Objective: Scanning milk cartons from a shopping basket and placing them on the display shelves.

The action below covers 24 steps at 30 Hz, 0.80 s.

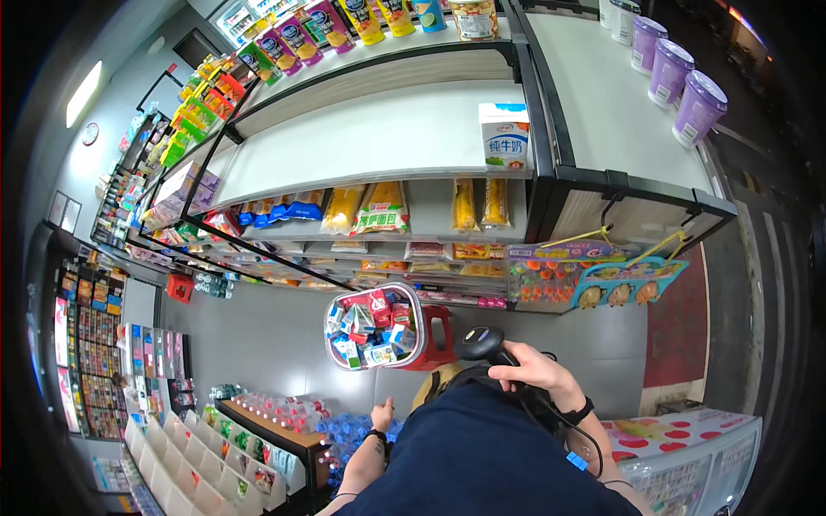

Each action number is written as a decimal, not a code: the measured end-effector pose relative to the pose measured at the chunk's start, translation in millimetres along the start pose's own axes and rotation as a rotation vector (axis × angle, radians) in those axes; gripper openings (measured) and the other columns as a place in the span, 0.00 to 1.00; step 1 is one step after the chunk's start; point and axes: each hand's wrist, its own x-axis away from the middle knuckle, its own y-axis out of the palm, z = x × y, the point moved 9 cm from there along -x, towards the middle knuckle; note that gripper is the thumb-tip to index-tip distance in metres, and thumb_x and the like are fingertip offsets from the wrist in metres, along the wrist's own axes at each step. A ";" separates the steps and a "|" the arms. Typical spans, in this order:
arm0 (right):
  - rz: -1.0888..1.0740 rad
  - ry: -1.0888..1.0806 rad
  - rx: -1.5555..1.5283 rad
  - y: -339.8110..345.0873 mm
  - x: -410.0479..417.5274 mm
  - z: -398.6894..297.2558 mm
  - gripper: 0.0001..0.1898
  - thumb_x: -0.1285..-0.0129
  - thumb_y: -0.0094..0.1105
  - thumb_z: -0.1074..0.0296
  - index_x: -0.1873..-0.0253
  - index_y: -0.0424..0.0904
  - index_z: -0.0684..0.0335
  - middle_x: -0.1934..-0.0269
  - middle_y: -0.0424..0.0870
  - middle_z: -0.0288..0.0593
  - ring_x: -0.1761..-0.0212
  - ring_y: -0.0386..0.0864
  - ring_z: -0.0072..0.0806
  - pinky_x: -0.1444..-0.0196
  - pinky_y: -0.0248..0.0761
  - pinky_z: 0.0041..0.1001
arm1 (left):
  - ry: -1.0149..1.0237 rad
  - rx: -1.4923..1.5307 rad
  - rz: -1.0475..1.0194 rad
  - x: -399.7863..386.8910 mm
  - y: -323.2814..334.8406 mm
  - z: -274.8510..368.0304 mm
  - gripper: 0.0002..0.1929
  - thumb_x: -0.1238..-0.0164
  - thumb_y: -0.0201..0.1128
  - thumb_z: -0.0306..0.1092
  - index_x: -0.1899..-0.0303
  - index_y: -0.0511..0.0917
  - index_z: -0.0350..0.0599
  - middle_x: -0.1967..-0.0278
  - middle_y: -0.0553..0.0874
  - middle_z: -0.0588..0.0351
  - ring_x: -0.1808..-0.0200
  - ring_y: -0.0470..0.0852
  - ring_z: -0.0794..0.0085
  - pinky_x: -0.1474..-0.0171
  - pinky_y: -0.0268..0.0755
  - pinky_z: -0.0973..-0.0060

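My right hand [537, 373] is wrapped around a black handheld device [481, 344] with a rounded head, and a dark cable runs along the wrist. Low at my side hangs my left hand [383, 413], seen from above; its fingers are mostly hidden, so I cannot tell their pose. Ahead of both hands, a clear plastic bin [330, 351] full of small drink cartons [381, 353] rests on or against a red plastic stool [440, 335]. Beyond it, one white and blue milk carton [504, 137] stands upright at the right end of a white shelf [361, 132].
Bagged bread [381, 208] lies on the shelf below. Snack canisters [329, 26] line the top, and purple lidded cups [700, 108] stand on the right end unit. Hanging toys [629, 284] jut out there. Bottled drinks [284, 411] and a chest freezer [690, 451] are near my sides.
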 end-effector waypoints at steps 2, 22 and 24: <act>0.016 0.026 0.035 18.3 -3.5 0.3 0.23 0.29 0.69 0.51 0.44 0.78 0.67 0.72 0.81 0.34 0.72 0.79 0.18 0.71 0.74 0.22 | 0.010 -0.048 0.020 -6.3 4.9 -4.6 0.32 0.34 0.62 0.65 0.61 0.90 0.37 0.61 0.91 0.36 0.51 0.90 0.44 0.43 0.79 0.56; 0.037 0.236 0.273 134.2 -3.3 13.3 0.23 0.27 0.66 0.48 0.45 0.77 0.65 0.74 0.82 0.35 0.75 0.79 0.19 0.72 0.73 0.23 | 0.262 0.119 0.046 -28.4 33.4 -9.0 0.17 0.41 0.70 0.32 0.49 0.82 0.43 0.61 0.90 0.40 0.52 0.89 0.47 0.45 0.79 0.57; 0.050 0.246 0.300 137.9 -6.9 14.4 0.26 0.28 0.65 0.45 0.42 0.77 0.64 0.75 0.81 0.35 0.76 0.79 0.19 0.73 0.74 0.23 | 0.194 0.113 0.039 -29.8 45.7 -33.9 0.18 0.44 0.72 0.31 0.50 0.84 0.43 0.57 0.90 0.40 0.50 0.89 0.48 0.44 0.80 0.59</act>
